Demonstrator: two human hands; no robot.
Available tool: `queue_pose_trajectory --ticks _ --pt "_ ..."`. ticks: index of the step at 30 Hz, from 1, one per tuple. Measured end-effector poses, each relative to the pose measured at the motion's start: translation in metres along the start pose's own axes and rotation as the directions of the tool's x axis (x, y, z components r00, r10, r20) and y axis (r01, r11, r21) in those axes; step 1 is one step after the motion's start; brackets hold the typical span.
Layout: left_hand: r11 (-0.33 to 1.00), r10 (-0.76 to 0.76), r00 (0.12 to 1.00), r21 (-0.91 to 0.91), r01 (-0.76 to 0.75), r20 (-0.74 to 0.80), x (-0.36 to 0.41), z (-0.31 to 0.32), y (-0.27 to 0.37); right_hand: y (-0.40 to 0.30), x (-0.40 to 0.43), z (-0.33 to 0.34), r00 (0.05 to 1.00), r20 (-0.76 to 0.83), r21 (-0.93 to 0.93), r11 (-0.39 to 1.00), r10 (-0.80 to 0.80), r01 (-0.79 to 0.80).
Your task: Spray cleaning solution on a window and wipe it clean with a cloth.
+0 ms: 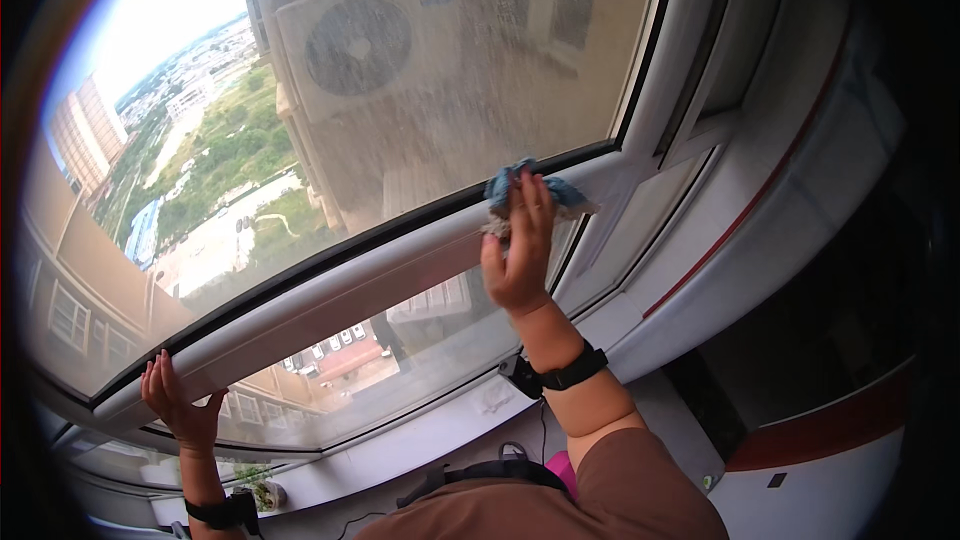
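Note:
My right hand (525, 255) presses a crumpled blue and beige cloth (570, 195) against the white window rail (330, 292), close to the lower right corner of the upper pane. Its fingers lie over the cloth. At the rail's left end my left hand (180, 405) grips the frame, fingertips on top near the black gasket and thumb below. The upper glass pane (465, 82) looks streaky and dusty. Beneath the rail is a lower glass pane (442, 360).
A white windowsill (405, 446) runs below, with a potted plant (270, 495) near its left end. A pink object (561, 471) is partly hidden beside my body. Outside the glass stand an air-conditioner unit (427, 52) and tall buildings (90, 135).

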State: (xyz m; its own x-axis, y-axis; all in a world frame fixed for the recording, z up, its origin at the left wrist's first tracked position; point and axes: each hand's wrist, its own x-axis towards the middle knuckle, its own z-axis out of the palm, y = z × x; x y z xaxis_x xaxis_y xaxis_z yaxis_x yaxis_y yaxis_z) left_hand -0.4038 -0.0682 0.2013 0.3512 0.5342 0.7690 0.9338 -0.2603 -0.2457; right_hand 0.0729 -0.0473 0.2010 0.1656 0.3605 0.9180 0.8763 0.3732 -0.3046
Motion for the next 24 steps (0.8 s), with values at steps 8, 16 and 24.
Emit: queue_pose_trajectory --ticks 8,16,24 --pt "0.999 -0.007 0.999 -0.033 0.006 -0.044 0.002 0.002 0.008 0.083 0.015 -0.026 0.988 -0.13 -0.19 0.98 -0.082 0.056" --pt "0.996 -0.055 0.997 -0.075 0.052 -0.044 0.004 0.0 0.013 0.093 0.031 -0.03 0.961 -0.275 -0.299 0.951 -0.001 -0.084" --pt "0.996 -0.063 0.997 -0.059 0.06 -0.043 0.004 -0.002 0.01 -0.005 0.026 -0.001 0.981 -0.01 0.174 0.965 -0.196 0.194"
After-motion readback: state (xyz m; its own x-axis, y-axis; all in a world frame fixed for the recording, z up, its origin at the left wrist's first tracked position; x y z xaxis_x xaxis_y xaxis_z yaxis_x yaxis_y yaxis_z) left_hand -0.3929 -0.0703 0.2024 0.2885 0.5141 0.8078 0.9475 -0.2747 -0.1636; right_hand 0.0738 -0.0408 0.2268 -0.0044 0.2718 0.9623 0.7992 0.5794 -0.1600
